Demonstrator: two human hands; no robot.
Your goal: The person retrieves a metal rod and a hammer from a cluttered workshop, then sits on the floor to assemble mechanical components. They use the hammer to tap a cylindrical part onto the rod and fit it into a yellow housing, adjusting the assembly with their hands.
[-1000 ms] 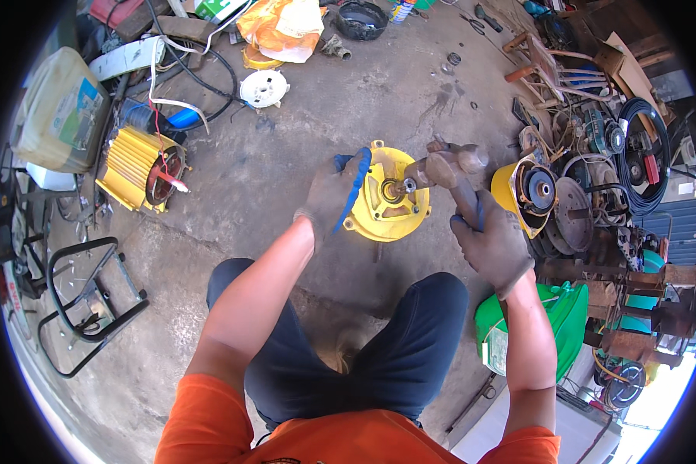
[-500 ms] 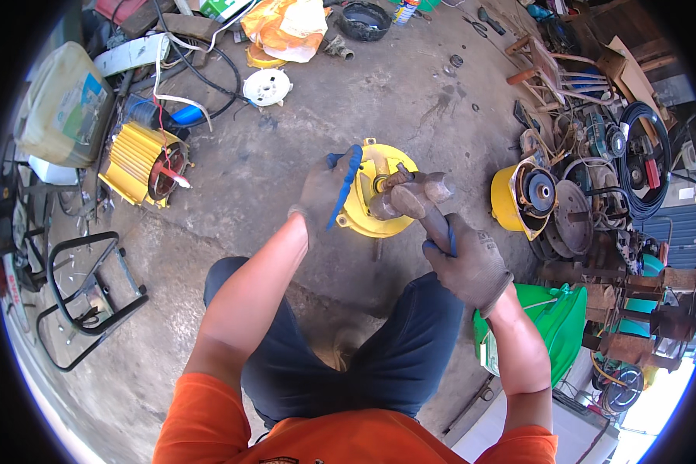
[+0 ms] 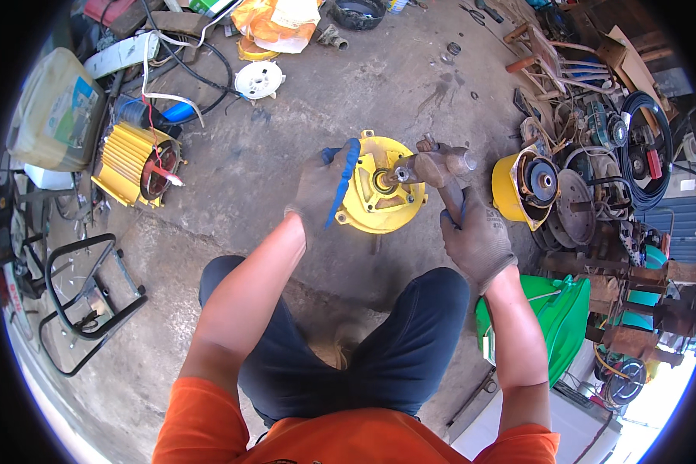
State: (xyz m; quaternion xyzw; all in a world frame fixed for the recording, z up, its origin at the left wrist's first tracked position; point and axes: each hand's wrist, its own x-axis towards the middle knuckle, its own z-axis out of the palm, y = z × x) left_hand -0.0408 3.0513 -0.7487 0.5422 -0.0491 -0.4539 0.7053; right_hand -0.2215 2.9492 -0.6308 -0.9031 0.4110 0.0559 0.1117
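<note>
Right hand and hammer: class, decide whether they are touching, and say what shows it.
Touching. The head view shows the right hand gripping the hammer, gloved fingers wrapped around its handle.

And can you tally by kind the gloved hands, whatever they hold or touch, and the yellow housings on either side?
Gloved hands: left hand, right hand: 2
Hammer: 1
Yellow round cover: 1
Yellow housings: finned housing, right-side housing: 2
Total: 6

Jerrycan (image 3: 35,124): blue-and-green label (image 3: 73,114), lettering too small to read
Right glove (image 3: 478,243): small dark print on the back, illegible
White strip (image 3: 12,289) at left edge: red lettering, sideways and blurred
</note>
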